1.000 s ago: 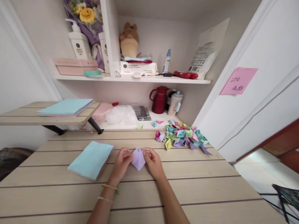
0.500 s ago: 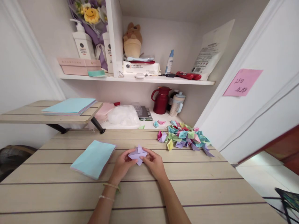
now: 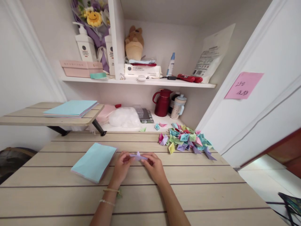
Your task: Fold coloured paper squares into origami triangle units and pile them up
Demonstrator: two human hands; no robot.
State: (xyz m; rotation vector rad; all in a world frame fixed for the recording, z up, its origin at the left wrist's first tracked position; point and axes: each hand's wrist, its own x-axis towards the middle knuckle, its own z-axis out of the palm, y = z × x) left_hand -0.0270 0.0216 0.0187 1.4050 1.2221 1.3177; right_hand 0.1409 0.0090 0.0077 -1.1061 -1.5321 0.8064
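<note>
Left hand (image 3: pixel 122 164): the thumb and finger pinch the left end of the purple paper (image 3: pixel 138 156), with the tips close together
Right hand (image 3: pixel 152 164): it pinches the other end the same way, and the rest of the fingers curl in
Purple paper: it is small and folded, long and thin from side to side, with a little point sticking up in the middle
Where the purple paper is: between the two hands, over the wood table (image 3: pixel 199 188); I cannot tell if it touches the wood
Blue paper (image 3: pixel 95 161): a flat stack lies on the table near the left hand, a bit crooked
Folded paper pile (image 3: pixel 185 138): lots of small bright shapes sit in a heap, past the right hand and off to its right
</note>
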